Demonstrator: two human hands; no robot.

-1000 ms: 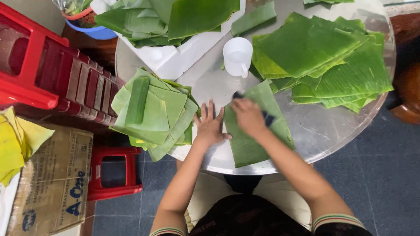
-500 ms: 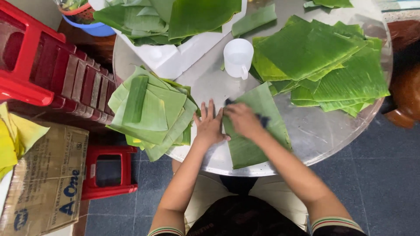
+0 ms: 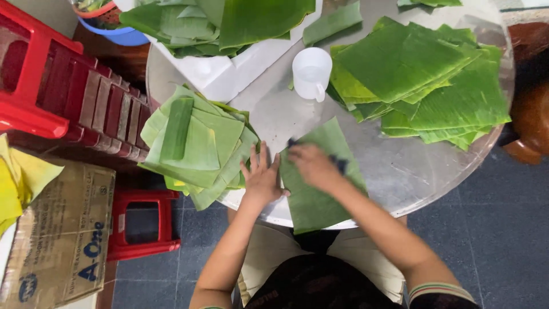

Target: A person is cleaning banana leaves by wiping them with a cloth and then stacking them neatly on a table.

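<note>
A cut piece of green banana leaf (image 3: 315, 207) lies at the near edge of the round metal table (image 3: 400, 166). My left hand (image 3: 262, 177) rests flat with fingers spread on the leaf's left edge. Over the middle of the leaf, my right hand (image 3: 311, 166) presses a dark blue cloth (image 3: 342, 165); the hand covers most of the cloth. A stack of folded leaf pieces (image 3: 194, 143) lies just left of my left hand.
A white plastic cup (image 3: 311, 71) stands behind the leaf, a large pile of leaves (image 3: 423, 80) at the right, and a white tray (image 3: 229, 74) with more leaves at the back. Red plastic stools (image 3: 51, 86) and a cardboard box (image 3: 57, 240) are on the left, a brown stool (image 3: 529, 114) on the right.
My right hand has slid the cloth a little to the left across the leaf. My left hand stays pressed on the leaf's left edge.
</note>
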